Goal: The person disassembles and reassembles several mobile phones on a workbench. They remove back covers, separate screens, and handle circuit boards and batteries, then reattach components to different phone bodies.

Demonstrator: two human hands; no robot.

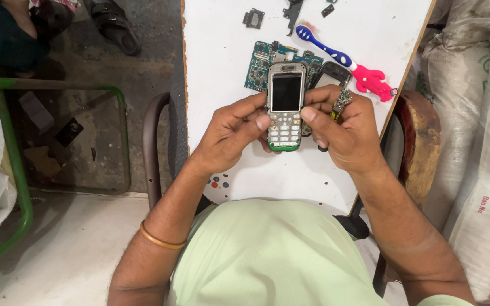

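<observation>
Phone (285, 107), a silver candybar handset with a dark blank screen, pale keypad and green bottom edge, is held face up above the white table (222, 51). Its long axis runs straight away from the person, screen end far, keypad end near. It is clamped between the left hand (231, 133) and the right hand (341, 127), both thumbs pressed against its sides. A metal ring is worn on the right hand. Just behind the phone a blue-green circuit board (259, 62) lies flat, beside a dark plastic shell (331, 73). Further out lies a toothbrush (341, 59), blue and white with a pink handle, set diagonally.
</observation>
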